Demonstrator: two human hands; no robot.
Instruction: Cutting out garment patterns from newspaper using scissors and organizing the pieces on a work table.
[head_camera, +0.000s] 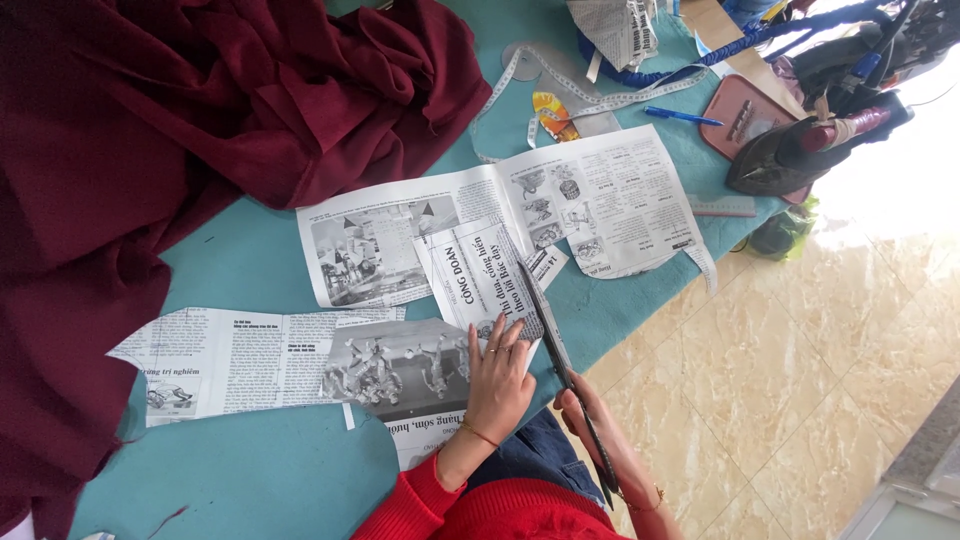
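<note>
Far off to the left of the left hand, a big heap of dark red cloth (170, 120) is piled over the teal table (250, 470), and closer in, a newspaper piece cut to a curved outline (230, 365) is laid flat just left of that hand. The left hand (497, 375) is pressed flat, fingers spread a little, on a stack of newspaper sheets (480, 285) right at the table edge, so the paper is pinned under the palm and fingertips. Just above the hand a wider newspaper spread (500, 225) is lying open. Immediately to the right of the left hand, long dark scissors (560, 365) are seen running up along the edge of the pinned sheet, blades pointing away from the body. The right hand (610, 450) is closed around the scissor handles, lower down and off the table edge, though the exact finger placement can't be made out. Well beyond both hands, up and to the right, a white measuring tape (560, 95), a blue pen (680, 117) and a dark clothes iron (800, 150) are spotted near the far corner, with a beige tiled floor (800, 380) to the right of the right hand.
</note>
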